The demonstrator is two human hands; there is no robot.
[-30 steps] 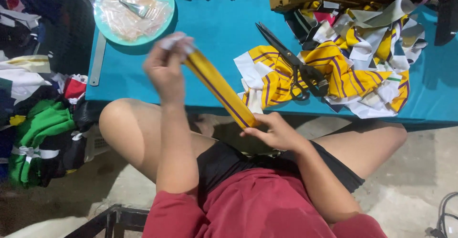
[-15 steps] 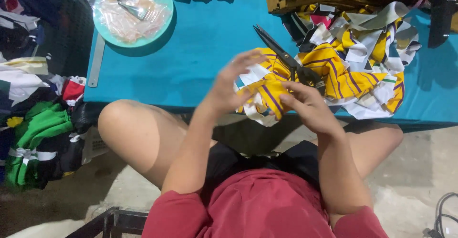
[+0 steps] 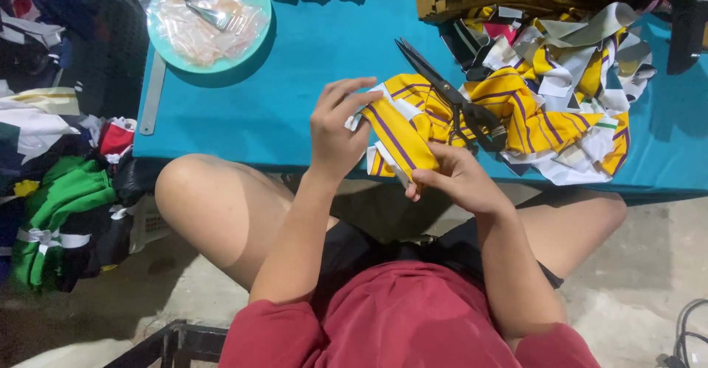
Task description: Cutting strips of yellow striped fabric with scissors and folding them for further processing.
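- Head view: fabric handling is being carried out at the front edge of the teal table [image 3: 295, 117].
- A yellow striped strip [image 3: 398, 139] is being pinched closed between the left hand [image 3: 335, 128] and the right hand [image 3: 457, 180], just above the table edge.
- Black scissors [image 3: 450, 102] are lying on the scrap pile [image 3: 560, 95], touching the strip.
- Risk, as judged: the scissors could be dragged off by a snagged strip.
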